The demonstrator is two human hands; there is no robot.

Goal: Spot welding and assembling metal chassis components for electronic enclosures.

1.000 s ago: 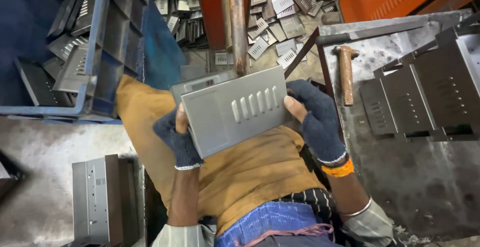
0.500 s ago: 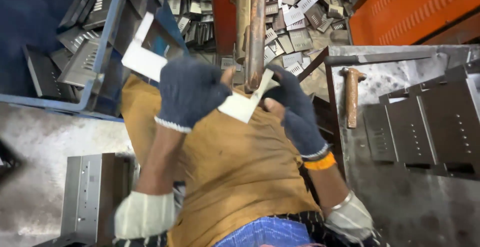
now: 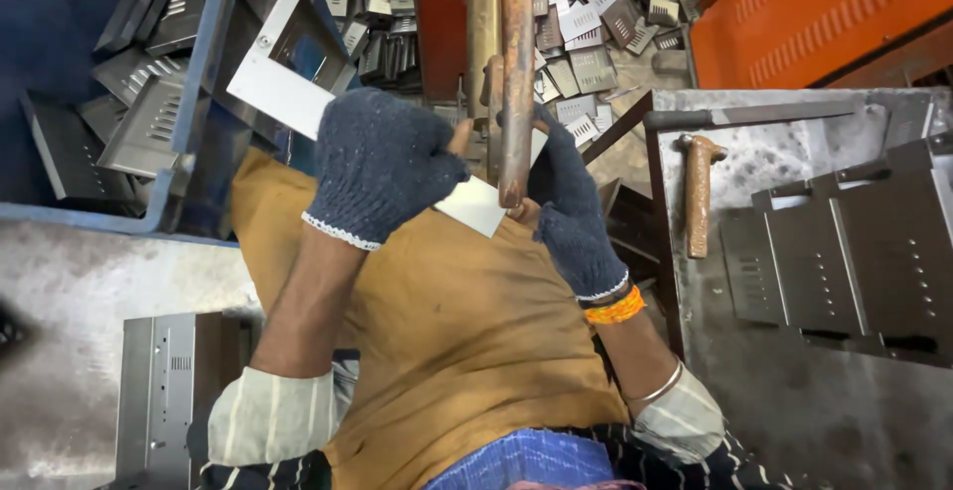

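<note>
Grimy workshop floor strewn with stamped, louvred steel offcuts [image 3: 581, 63], beyond a rusty cylindrical rod [image 3: 515, 73] hanging upright at centre. Left of the rod, a blue plastic crate [image 3: 194, 83] of dull grey slotted parts; right of it, a scuffed metal tabletop [image 3: 794, 391] bearing a wooden-handled hammer [image 3: 698, 192] and dark punched panels [image 3: 854, 252]. Under the rod's tip, a pale flat sheet-metal bracket [image 3: 288, 93], smooth and angular. Left hand [image 3: 382, 162] in coarse navy knit glove, grip pressed together over the bracket's middle; right hand [image 3: 571, 207], likewise gloved, pinching its near corner.

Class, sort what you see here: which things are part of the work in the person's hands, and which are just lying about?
In use: left hand, right hand, metal sheet, rusty rod.
Lying about: hammer, blue crate, scattered metal plates, folded panels.
</note>
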